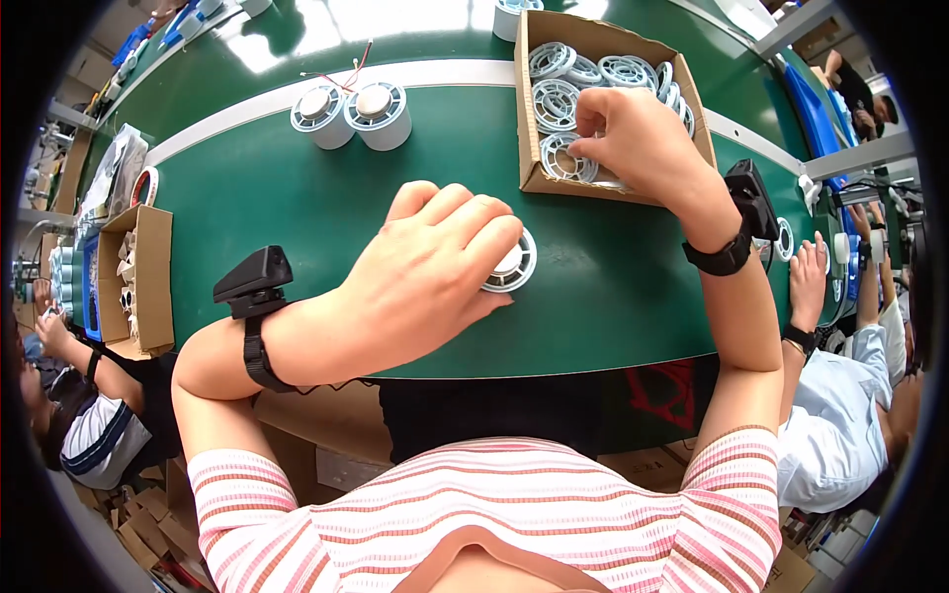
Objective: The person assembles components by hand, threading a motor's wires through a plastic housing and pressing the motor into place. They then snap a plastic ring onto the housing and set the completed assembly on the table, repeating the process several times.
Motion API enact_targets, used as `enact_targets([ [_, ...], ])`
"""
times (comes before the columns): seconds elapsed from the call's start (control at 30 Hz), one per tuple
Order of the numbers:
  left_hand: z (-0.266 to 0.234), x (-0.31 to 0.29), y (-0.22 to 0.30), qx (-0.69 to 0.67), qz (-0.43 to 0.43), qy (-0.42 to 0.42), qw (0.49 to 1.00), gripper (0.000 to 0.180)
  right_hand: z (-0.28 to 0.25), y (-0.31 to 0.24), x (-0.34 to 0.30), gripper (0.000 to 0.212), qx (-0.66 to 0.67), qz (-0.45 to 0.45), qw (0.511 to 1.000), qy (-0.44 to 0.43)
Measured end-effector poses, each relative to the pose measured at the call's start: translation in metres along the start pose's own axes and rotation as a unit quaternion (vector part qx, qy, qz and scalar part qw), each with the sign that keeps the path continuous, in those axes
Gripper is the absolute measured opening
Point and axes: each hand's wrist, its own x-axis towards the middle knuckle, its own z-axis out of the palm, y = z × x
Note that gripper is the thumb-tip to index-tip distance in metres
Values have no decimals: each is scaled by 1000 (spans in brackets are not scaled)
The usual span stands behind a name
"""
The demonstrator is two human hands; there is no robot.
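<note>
We rest our left hand (430, 262) palm-down over a white round fan unit (512, 265) on the green belt (326, 203); the fingers curl loosely across its top, and only its right rim shows past the fingertips. Whether the hand actually grips the unit, we cannot tell.

Our right hand (633, 133) reaches into the open cardboard box (529, 109) standing on the belt just beyond and to the right. The fingers are pinched narrow on a white grille ring (563, 158) lying at the near end of the box. More rings of the same kind lie stacked and leaning behind it.

Both wrists carry a black strap with a small black device mounted on it.

Two further white fan units (351, 111) stand side by side farther up the belt to the left, well apart from both hands, with thin red and white wires trailing behind them. A pale stripe runs along the belt beneath them.

At the left edge, a second open cardboard box (148, 277) holds small white parts; a tape roll (145, 185) lies just above it. At the right, another person's hand (809, 282) rests at the belt edge.
</note>
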Motion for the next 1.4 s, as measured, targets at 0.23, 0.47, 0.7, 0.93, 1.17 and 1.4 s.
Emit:
enact_targets([
  [0.23,30,-7,-21,-51,31,78,995,64,-9,-5,-34,21,169,-27,979,110],
  [0.47,41,-10,-23,-184,-23,60,981,63,39,-28,-129,37,67,-217,951,210],
  [0.7,28,-10,-20,-286,-121,-45,950,69,56,-21,-151,37,151,-127,973,117],
  [0.93,25,-9,-14,-409,-191,-98,887,69,67,-16,-142,51,218,-100,965,105],
  [1.17,38,-9,-11,-611,-248,-149,737,69,58,-54,-131,73,358,-82,911,185],
  [1.4,49,-14,-11,-596,-193,-92,774,61,56,-78,-124,70,243,-89,950,174],
])
